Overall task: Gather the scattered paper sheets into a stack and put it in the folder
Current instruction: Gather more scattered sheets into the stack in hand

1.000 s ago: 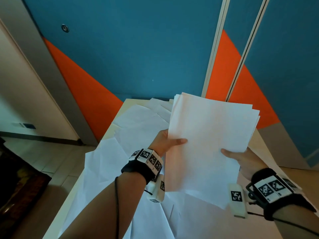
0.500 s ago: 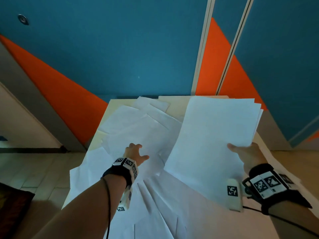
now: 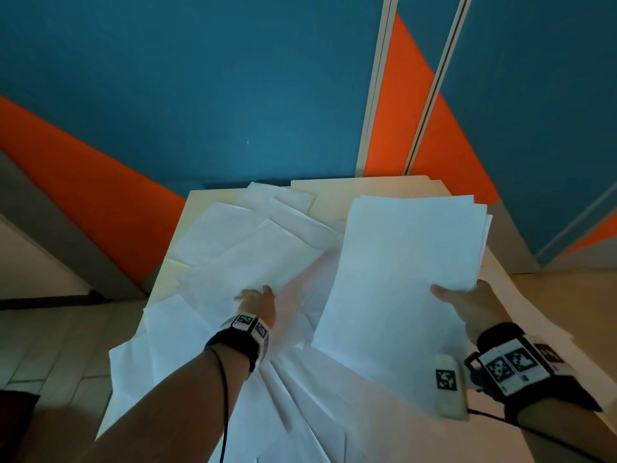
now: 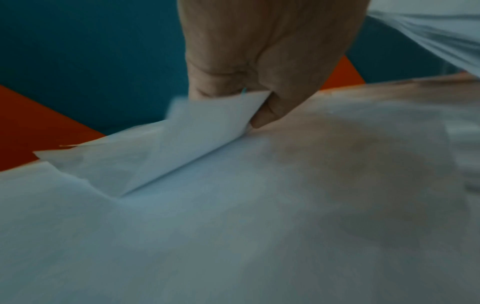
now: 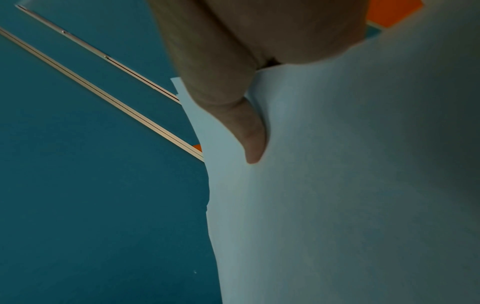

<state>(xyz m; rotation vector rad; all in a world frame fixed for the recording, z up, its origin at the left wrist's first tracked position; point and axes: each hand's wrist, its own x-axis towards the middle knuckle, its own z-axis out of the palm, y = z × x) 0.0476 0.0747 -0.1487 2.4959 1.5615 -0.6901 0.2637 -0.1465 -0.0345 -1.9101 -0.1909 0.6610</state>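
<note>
R hand (image 3: 470, 304) grips the gathered stack of sheets (image 3: 404, 272) at its right edge, thumb on top, the other fingers hidden underneath; right wrist view shows the thumb (image 5: 249, 131) lying flat on the top sheet, w/ sheet edges slightly fanned beside it. Stack is held up off the table (image 3: 207, 198), tilted, over the right half, well apart from the L hand. L hand (image 3: 258, 300) is down on the loose sheets (image 3: 240, 248) spread over the table's left and middle; left wrist view shows its fingers (image 4: 265, 115) curled and pinching the lifted corner of one sheet (image 4: 197, 131), corner bent up off the papers below, pic a bit blurred. More white sheets overlap across the near part of the table btw the two forearms, some hanging past the left edge. At the far end a tan folder (image 3: 334, 195) lies flat, partly covered by loose sheets on its left and by the held stack in front; can't tell if it's open. Both wrists wear black bands w/ square black-and-white markers (image 3: 510, 362). Behind the table: teal wall w/ orange diagonal panels (image 3: 83, 182) and two pale vertical strips (image 3: 430, 91).
</note>
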